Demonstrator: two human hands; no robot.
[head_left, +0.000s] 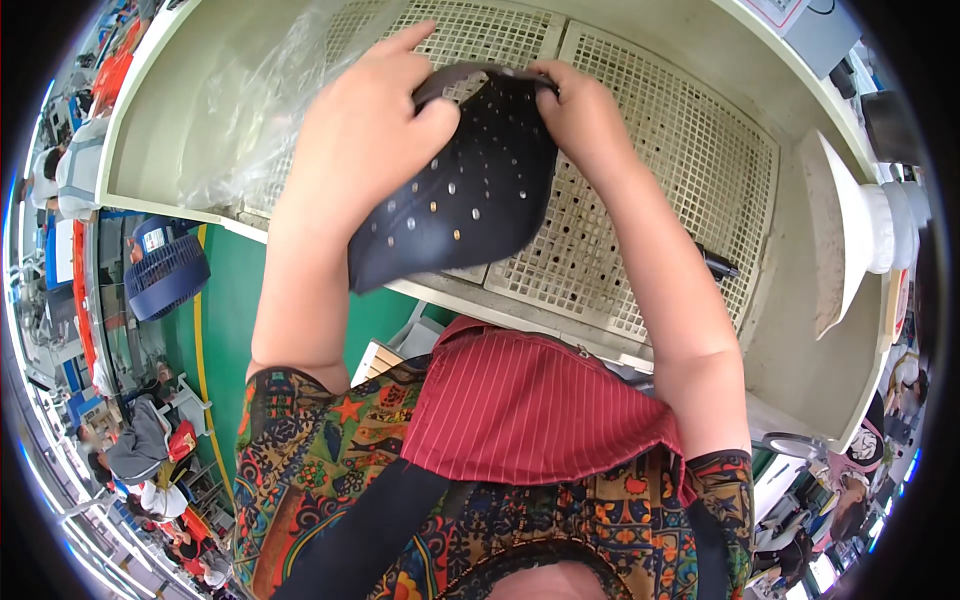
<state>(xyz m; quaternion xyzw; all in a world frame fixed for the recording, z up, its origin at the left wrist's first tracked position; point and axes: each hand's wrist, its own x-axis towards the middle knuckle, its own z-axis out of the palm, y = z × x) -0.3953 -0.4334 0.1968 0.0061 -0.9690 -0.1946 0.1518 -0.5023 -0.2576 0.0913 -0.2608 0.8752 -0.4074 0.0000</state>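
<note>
A black cap (pixel 470 190) dotted with small clear and amber stones is held up in front of me, above the perforated bench top. My left hand (pixel 372 125) grips the cap's upper left edge, thumb against the rim and index finger stretched away; its other fingers are partly hidden. At the upper right of the rim, my right hand (pixel 575 105) pinches the edge between thumb and fingers. The rim opens upward, and a strip of greyish lining shows there. The cap's lower part hangs toward my body, over the bench's near edge.
Crumpled clear plastic (pixel 255 125) lies at the bench's left. A black pen-like object (pixel 718 264) rests on the grid (pixel 690 150) beside my right forearm. A white flared shade (pixel 835 235) stands at the right. A blue fan (pixel 167 272) is off the bench's left end.
</note>
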